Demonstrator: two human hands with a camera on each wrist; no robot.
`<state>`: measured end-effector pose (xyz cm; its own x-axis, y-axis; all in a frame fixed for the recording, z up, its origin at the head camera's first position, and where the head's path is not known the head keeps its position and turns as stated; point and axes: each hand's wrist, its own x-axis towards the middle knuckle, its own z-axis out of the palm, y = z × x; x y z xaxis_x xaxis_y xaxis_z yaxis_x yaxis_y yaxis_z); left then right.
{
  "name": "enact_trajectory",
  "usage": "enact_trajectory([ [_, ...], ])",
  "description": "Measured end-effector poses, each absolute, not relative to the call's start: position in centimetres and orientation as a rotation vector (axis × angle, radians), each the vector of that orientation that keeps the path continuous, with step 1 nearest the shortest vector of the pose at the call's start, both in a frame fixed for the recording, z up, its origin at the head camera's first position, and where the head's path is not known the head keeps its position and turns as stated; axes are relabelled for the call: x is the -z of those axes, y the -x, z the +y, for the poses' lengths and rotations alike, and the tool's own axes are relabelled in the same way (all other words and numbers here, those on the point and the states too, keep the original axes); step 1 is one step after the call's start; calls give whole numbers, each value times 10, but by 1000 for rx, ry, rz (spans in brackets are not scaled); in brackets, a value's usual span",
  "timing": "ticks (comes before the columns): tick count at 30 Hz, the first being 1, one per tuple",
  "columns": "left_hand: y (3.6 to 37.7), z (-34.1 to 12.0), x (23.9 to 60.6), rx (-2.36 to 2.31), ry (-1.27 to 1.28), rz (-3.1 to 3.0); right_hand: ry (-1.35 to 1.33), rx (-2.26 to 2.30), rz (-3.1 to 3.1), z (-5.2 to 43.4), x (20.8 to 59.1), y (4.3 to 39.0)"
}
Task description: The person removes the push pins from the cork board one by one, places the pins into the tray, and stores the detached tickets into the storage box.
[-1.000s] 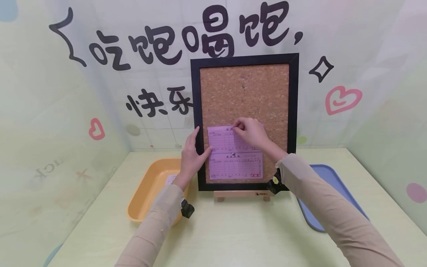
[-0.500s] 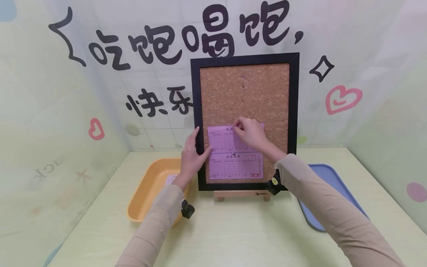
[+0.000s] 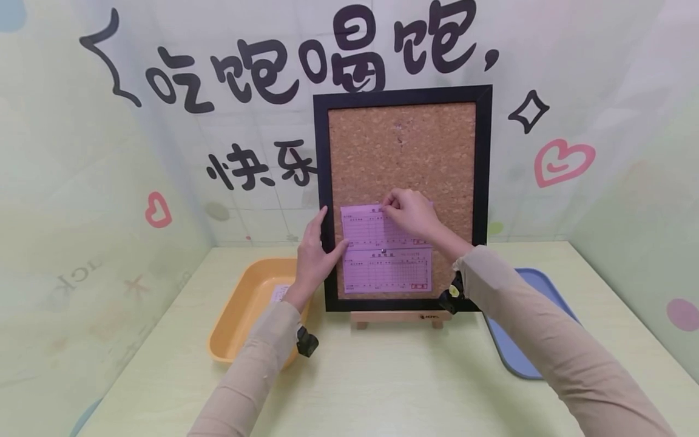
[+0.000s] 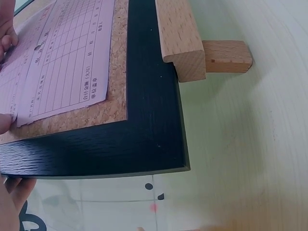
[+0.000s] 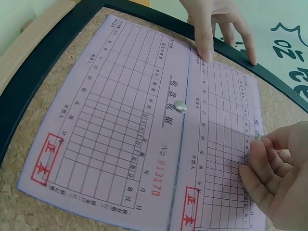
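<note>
Head view: nearest, two beige sleeves [image 3: 246, 370] extended over the pale desk [image 3: 371, 394], with a black wrist device [image 3: 307, 342] at each cuff. A blue tray [image 3: 519, 352] lay at the right, partly hidden by the right sleeve. An orange tray [image 3: 218, 334] at the left, partly hidden by the left arm, held a small printed slip [image 3: 280, 294].

Left hand [image 3: 315, 255]: grip wide. The thumb touched the lower left corner of the upper pink sheet [image 3: 360, 227]; the fingers lay along the left side of the black frame [image 3: 322, 139].

Right hand [image 3: 412, 215]: grip narrow. Thumb and forefinger pinched what appeared to be a small pale object [image 5: 260, 137], too small to identify, at the upper sheet's top edge.

The lower pink sheet [image 3: 384, 273] lay directly beneath the upper one, with a round silver pin [image 5: 180, 107] at its top middle. Both sheets occupied the lower half of the cork board [image 3: 404, 152], which stood on a wooden stand [image 3: 401, 317]. Farthest: a white wall [image 3: 262, 218] bearing black lettering [image 3: 256, 73].
</note>
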<state>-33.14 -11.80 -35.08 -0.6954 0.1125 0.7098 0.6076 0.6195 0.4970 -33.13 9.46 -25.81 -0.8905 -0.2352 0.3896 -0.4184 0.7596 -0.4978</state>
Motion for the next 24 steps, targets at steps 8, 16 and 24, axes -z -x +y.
enact_trajectory([
  [8, 331, -118, 350, 996, 576, -2186, -486, -854, -2715, 96, 254, 331],
  [16, 330, -118, 350, 997, 566, -2189, -523, -830, -2771, 97, 250, 331],
  [24, 331, -118, 350, 993, 559, -2199, -608, -890, -2788, 103, 255, 328],
])
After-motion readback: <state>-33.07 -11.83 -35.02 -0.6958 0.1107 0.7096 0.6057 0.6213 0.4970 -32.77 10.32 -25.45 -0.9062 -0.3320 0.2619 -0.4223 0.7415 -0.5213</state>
